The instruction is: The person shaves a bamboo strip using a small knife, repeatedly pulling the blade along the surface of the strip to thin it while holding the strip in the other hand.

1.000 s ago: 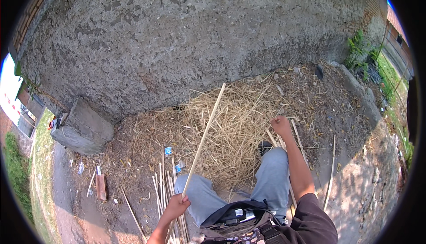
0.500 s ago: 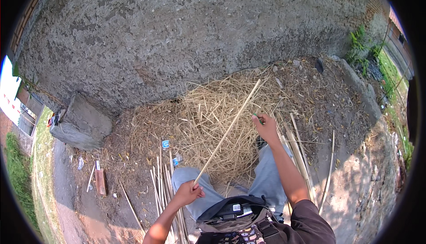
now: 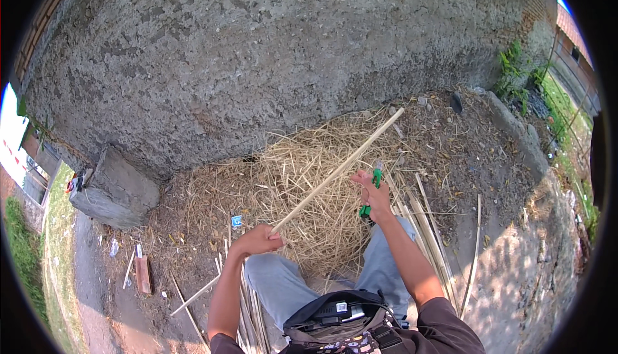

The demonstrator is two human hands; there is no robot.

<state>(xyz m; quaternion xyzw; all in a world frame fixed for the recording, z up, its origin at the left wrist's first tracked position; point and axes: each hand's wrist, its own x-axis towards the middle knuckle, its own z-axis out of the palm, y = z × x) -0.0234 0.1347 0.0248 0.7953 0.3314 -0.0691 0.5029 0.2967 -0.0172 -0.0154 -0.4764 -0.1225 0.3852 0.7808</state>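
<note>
My left hand (image 3: 259,239) is closed around a long, pale bamboo strip (image 3: 338,172). It slants up and to the right over a heap of straw-like shavings (image 3: 309,225), its far end near the wall. A pale length (image 3: 196,296) beyond my left forearm looks like the same strip's other end. In my right hand (image 3: 376,194), the fingers are wrapped round a green-handled tool (image 3: 376,177) with a short pale tip. Its exact kind is unclear. That hand is just below the strip, and I cannot tell whether the tool touches it.
Several bamboo strips lie beside my left leg (image 3: 277,283), and more bamboo strips (image 3: 434,238) lie beyond my right. A rough grey wall (image 3: 257,64) rises behind the heap. A concrete block (image 3: 119,190) and a reddish-brown piece (image 3: 143,275) stand or lie at left.
My left hand has moved up and left, and the strip's far end has shifted right. My right hand has turned and dropped slightly, showing more of the green tool.
</note>
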